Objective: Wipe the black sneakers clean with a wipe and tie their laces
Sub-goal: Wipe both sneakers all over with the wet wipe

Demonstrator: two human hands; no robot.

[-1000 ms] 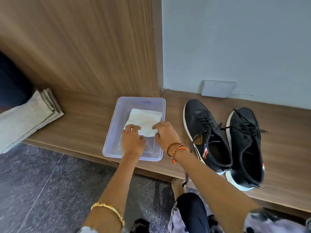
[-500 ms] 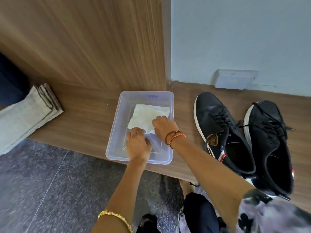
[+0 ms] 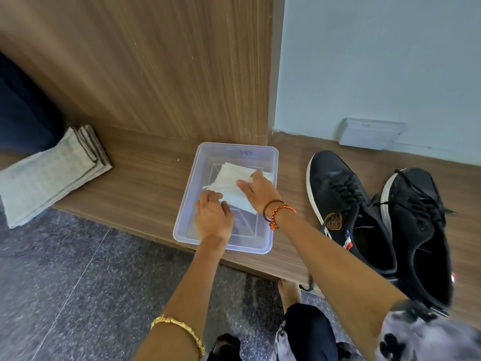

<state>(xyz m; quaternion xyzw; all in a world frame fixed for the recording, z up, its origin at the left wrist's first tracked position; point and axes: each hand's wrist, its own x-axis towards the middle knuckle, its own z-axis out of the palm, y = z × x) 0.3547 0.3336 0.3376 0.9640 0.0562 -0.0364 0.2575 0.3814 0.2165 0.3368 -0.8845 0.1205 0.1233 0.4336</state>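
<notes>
Since a second ago my right hand (image 3: 256, 188) has slid farther into the clear plastic tub (image 3: 191, 201), up over the white wipe (image 3: 229, 182), and one corner of the wipe now looks lifted off the tub floor. That hand lies flat on the sheet, fingers (image 3: 246, 182) together and pressing down rather than pinching. My left hand (image 3: 213, 217) sits nearer the tub's front wall, fingers curled at the wipe's near edge; whether they have closed on it I cannot tell.

Both hands are inside the tub with the wipe. The two black sneakers (image 3: 377, 217) stand to the right of the tub, well apart from it, toes pointing away from me, laces loose. My right hand is the nearer one to them, so I judge the wipe should travel rightward in that hand.
</notes>
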